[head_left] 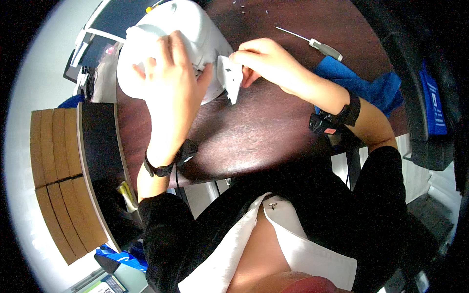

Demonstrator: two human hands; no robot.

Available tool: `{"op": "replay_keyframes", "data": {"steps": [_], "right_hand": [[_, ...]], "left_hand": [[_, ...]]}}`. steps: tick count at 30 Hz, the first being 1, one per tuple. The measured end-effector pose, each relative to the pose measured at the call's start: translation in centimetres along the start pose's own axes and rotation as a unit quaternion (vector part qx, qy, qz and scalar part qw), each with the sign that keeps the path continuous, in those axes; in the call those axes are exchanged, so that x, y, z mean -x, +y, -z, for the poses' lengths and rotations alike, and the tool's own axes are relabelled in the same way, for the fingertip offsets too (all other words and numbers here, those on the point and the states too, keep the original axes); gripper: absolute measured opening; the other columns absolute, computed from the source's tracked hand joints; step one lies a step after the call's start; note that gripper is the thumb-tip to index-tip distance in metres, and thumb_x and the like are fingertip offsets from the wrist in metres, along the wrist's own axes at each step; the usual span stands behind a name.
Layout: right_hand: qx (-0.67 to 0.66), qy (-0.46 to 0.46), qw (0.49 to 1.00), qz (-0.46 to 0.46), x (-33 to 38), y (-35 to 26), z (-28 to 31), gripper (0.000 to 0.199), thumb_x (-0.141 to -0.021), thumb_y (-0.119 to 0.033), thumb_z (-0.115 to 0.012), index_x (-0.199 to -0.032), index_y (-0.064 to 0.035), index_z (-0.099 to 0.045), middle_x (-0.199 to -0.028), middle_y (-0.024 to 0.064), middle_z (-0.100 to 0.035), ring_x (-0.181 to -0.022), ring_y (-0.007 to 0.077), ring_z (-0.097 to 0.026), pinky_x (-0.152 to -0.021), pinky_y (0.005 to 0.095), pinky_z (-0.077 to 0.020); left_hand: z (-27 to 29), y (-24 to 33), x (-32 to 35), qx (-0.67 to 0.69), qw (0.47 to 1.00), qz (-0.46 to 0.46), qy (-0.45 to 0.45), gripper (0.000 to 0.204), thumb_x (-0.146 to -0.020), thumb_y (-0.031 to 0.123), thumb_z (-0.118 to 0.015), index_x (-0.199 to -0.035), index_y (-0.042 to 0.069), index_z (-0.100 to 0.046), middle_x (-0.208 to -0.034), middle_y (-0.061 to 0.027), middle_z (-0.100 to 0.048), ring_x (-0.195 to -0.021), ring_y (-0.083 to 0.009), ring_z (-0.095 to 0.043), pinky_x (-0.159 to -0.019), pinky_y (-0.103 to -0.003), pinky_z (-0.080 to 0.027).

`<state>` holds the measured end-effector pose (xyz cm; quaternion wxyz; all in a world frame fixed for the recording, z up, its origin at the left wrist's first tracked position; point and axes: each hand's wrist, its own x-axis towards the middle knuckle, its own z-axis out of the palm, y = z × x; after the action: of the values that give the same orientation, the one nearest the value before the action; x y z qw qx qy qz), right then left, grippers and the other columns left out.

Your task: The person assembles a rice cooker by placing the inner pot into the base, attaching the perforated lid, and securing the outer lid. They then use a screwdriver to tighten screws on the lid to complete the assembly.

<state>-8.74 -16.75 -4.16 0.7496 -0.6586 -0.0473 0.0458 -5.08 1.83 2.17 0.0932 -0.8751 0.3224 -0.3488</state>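
A rounded white appliance [195, 29], possibly a rice cooker, stands at the far left of the dark brown table [234, 141]. My left hand [171, 78] lies over its top with the fingers apart and the thumb stretched toward its front edge. At the appliance's right side, my right hand [256, 58] pinches a thin white plastic panel [231, 80] by its upper right edge. The panel is tilted, with small dark openings in it. Whether it still touches the appliance, I cannot tell.
Beyond my right forearm lie a screwdriver [325, 49] with a grey and white handle and a blue cloth [361, 83]. Tiny bits [243, 7] are scattered at the table's far side. Brown cardboard boxes [61, 146] stand left of the table.
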Motion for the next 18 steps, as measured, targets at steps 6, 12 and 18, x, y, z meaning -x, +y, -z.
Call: {"op": "replay_keyframes", "data": {"steps": [6,12,18], "right_hand": [[-0.001,0.019,0.999,0.044,-1.0,0.3,1.8,0.031,-0.092,-0.027,-0.061,-0.085,0.0025,-0.068,-0.069,0.0094,-0.066,-0.06,0.0167,-0.066,-0.054,0.0292,-0.0557],[0.009,0.026,0.998,0.064,-1.9,0.7,2.0,0.034,-0.088,-0.029,-0.062,-0.082,0.0035,-0.068,-0.066,0.0104,-0.066,-0.057,0.0165,-0.065,-0.055,0.0306,-0.0555],[0.021,0.024,0.997,0.065,-2.2,0.7,2.3,0.034,-0.088,-0.03,-0.063,-0.082,0.0031,-0.068,-0.067,0.0104,-0.067,-0.058,0.0158,-0.065,-0.055,0.0302,-0.0548]], "left_hand": [[-0.5,-0.2,-0.5,0.001,0.998,-0.024,0.051,0.067,-0.071,0.042,-0.072,-0.123,0.004,-0.056,-0.112,-0.0108,-0.063,-0.084,-0.0271,-0.064,-0.094,-0.052,-0.037],[-0.3,0.0,-0.6,-0.03,0.998,-0.032,0.035,0.063,-0.076,0.043,-0.068,-0.123,0.003,-0.056,-0.113,-0.0114,-0.063,-0.083,-0.0269,-0.064,-0.095,-0.049,-0.038],[-0.1,0.4,-0.7,-0.089,0.995,-0.045,0.018,0.062,-0.079,0.043,-0.066,-0.122,0.001,-0.055,-0.113,-0.0115,-0.063,-0.076,-0.0259,-0.065,-0.088,-0.042,-0.045]]}}
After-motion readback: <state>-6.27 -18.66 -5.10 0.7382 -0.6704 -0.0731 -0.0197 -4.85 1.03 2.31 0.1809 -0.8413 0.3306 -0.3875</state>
